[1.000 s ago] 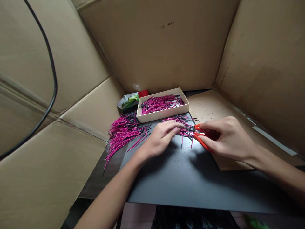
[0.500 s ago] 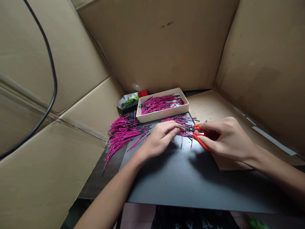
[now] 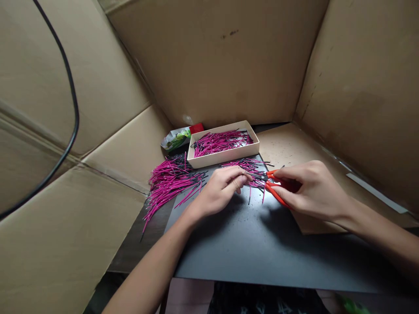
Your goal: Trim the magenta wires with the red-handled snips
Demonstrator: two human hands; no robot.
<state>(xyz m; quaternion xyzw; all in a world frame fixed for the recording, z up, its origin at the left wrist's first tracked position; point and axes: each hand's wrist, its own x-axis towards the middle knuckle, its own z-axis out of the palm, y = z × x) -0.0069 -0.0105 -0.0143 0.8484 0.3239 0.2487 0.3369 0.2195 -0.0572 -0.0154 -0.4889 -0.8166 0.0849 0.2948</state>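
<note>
Here's the right hand point(image 3: 314, 189), thumb and fingers clamped around the red-handled pliers point(image 3: 274, 191), whose thin tips reach left to the left hand point(image 3: 222, 185). That one has thumb and forefinger pinched together at the tips; anything held between them is too small to tell. The pliers sit above the table point(image 3: 229, 244), just nearer than the pale open box point(image 3: 225, 158). They look rigid and fairly light, with grippy handles: take them low on the red grips, clear of the pivot. Magenta wires point(image 3: 222, 141) fill that box, and more lie heaped left of it and under the pliers. Those lie mostly straight, so likely light, springy and a bit slick; best pinched mid-length, sparing the dark ends.
</note>
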